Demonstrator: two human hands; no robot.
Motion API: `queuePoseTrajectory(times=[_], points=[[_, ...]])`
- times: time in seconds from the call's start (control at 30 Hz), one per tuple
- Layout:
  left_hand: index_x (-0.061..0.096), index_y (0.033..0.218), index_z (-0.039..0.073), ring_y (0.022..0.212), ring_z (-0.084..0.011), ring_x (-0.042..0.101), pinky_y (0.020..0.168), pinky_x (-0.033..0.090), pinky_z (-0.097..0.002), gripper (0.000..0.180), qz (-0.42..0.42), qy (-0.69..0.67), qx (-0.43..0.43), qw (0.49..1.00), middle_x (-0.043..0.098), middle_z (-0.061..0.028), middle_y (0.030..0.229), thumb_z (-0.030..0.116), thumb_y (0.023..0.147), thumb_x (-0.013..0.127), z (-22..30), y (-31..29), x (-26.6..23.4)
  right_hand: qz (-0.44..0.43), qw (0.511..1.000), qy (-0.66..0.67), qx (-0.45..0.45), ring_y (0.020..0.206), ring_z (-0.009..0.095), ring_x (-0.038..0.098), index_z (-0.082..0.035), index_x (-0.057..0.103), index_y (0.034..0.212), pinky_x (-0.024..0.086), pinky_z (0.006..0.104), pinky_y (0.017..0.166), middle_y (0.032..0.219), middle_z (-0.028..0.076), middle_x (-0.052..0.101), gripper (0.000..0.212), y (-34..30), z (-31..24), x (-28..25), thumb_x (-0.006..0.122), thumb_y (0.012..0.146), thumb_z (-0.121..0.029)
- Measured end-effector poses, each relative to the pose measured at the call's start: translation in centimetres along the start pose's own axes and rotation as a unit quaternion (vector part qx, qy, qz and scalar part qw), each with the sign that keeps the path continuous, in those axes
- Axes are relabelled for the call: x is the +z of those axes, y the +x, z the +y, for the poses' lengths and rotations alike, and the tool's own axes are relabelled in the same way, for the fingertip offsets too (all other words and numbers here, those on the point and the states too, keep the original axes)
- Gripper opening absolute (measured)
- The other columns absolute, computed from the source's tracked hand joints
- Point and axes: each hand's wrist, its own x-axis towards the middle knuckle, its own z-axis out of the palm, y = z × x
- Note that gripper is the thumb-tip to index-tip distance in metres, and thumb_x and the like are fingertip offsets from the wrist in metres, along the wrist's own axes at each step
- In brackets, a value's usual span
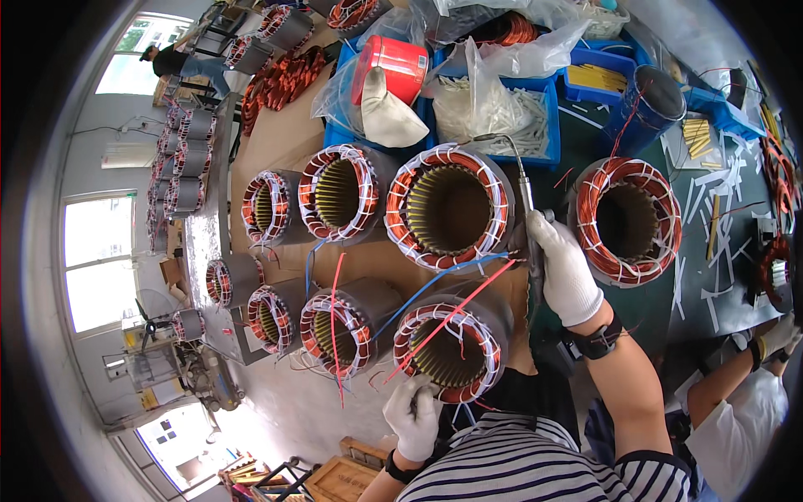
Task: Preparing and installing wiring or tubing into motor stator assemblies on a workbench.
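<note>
My right hand point(562, 272), in a white glove, is closed around a torch point(525, 191) with a thin metal tube bent at its tip. The tip reaches up and left, past the rim of a large motor stator point(508, 197) with red-brown windings laced in white cord. Below it stands another stator point(493, 322). My left hand point(413, 418), also gloved, is at this stator's lower left edge. Its fingers are curled, and what they hold, if anything, is hidden. A red sleeve point(452, 320) and a blue sleeve point(435, 280) stretch across the stators.
Several more stators stand to the left, and one stator point(583, 226) sits right of my right hand. Behind are a red bucket point(406, 63) with a white glove point(389, 117), and a blue bin point(552, 125) of white strips. A co-worker's arm point(723, 376) shows at right.
</note>
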Motion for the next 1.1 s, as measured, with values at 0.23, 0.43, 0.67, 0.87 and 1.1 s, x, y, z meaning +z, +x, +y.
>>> queuePoseTrajectory(times=[0.23,0.43,0.67,0.87,1.1], points=[[0.06,0.086,-0.005,0.06,-0.0147,0.06,0.057,0.047,-0.0241,0.012,0.01,-0.006,-0.008,1.0,0.062,-0.011,0.068,-0.004,0.079,0.051,0.1,0.0,0.3,0.017,1.0,-0.021,-0.008,0.054,0.007,0.037,-0.005,0.056,0.078,0.033,0.0224,0.053,0.059,-0.002,0.043,0.036,0.1,0.3,-0.2,0.048,0.092,-0.037],[0.06,0.086,-0.004,0.06,-0.0147,0.06,0.057,0.047,-0.0244,0.012,0.017,-0.013,-0.007,1.0,0.061,-0.0104,0.067,-0.004,0.079,0.05,0.0,-0.1,0.4,0.023,1.0,0.006,0.014,0.054,0.007,0.037,-0.005,0.056,0.078,0.033,0.022,0.053,0.06,-0.002,0.043,0.037,0.1,0.2,-0.1,0.047,0.092,-0.037],[0.06,0.085,-0.004,0.059,-0.0145,0.059,0.057,0.046,-0.0243,0.011,0.016,-0.004,0.0,1.0,0.061,-0.0099,0.067,-0.004,0.079,0.05,0.3,0.1,0.4,-0.009,1.0,0.029,-0.006,0.061,0.011,0.046,-0.002,0.056,0.08,0.044,0.0265,0.062,0.067,0.003,0.05,0.038,-0.2,-0.4,0.3,0.046,0.093,-0.036],[0.06,0.085,-0.004,0.059,-0.014,0.059,0.056,0.046,-0.0242,0.011,0.015,-0.001,0.011,1.0,0.061,-0.0099,0.067,-0.004,0.079,0.05,0.2,0.1,0.5,-0.001,1.0,0.006,-0.017,0.059,0.01,0.042,-0.003,0.056,0.08,0.038,0.025,0.059,0.065,0.002,0.046,0.036,-0.1,-0.1,-0.1,0.044,0.094,-0.034],[0.06,0.086,-0.004,0.06,-0.0143,0.06,0.058,0.047,-0.0242,0.011,0.016,-0.009,0.004,1.0,0.062,-0.0099,0.069,-0.004,0.08,0.05,0.0,-0.1,0.3,0.013,1.0,0.011,0.004,0.055,0.007,0.036,-0.005,0.057,0.079,0.029,0.0224,0.054,0.061,-0.001,0.042,0.037,0.0,0.0,0.3,0.044,0.094,-0.036]])
